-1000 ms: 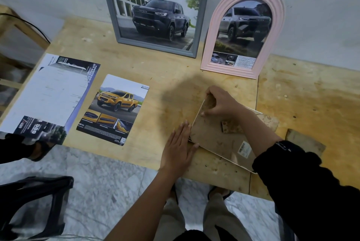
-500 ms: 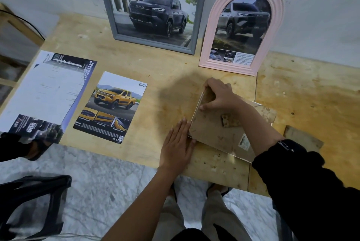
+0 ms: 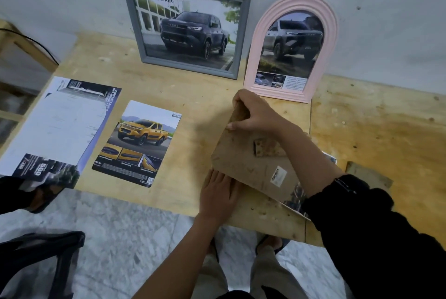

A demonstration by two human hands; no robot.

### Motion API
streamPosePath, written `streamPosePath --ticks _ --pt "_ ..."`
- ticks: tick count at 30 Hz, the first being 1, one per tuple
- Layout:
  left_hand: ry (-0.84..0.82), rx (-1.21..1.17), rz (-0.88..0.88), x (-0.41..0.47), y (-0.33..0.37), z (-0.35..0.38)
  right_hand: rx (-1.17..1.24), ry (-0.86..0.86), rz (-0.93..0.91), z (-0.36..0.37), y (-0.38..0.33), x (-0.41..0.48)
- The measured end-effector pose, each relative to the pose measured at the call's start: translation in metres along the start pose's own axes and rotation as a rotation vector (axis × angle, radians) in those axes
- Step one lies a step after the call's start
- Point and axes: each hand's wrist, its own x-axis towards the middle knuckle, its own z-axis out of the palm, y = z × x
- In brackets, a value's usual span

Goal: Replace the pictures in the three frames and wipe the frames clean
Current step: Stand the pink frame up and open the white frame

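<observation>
Head view: the right hand (image 3: 255, 115) grips the far corner of a brown fibreboard backing board (image 3: 241, 166), fingers curled over its edge and thumb on its top face. The board sits tilted at the near middle of the pale plywood table (image 3: 193, 96). It carries a small hinged stand flap (image 3: 268, 147) and a white barcode sticker (image 3: 278, 176). A strip of glossy printed picture (image 3: 295, 196) shows from under its near right edge.

The left hand (image 3: 218, 192) lies flat with straight fingers at the board's near left edge, its fingertips meeting the edge.

A grey rectangular frame (image 3: 242, 33) with a dark pickup picture leans against the wall at the back. Just to its right a pink arched frame (image 3: 258, 40) with a grey pickup picture also leans on the wall.

A loose print of a yellow pickup (image 3: 140, 144) lies flat left of the hands. Farther left, a large white and blue brochure (image 3: 60, 125) overhangs the table's near edge. A small flat wooden piece (image 3: 366, 174) rests on the table beyond the right sleeve.
</observation>
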Motion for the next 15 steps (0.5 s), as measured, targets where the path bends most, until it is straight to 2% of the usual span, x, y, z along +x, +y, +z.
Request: streamPosePath --ticks 5,10,13,15 --pt "-0.072 -0.015 -0.03 0.0 0.002 -0.001 0.174 0.29 0.149 -0.049 0.006 -0.022" --pt "-0.113 0.083 0.174 0.017 0.008 -0.006 0.493 0.748 0.441 -0.091 0.032 -0.064" --pt "-0.183 0.134 0.325 0.029 0.011 -0.007 0.734 1.014 0.658 -0.099 0.076 -0.108" --pt "-0.219 0.179 0.365 0.034 0.01 -0.007 0.901 1.166 0.811 -0.095 0.115 -0.14"
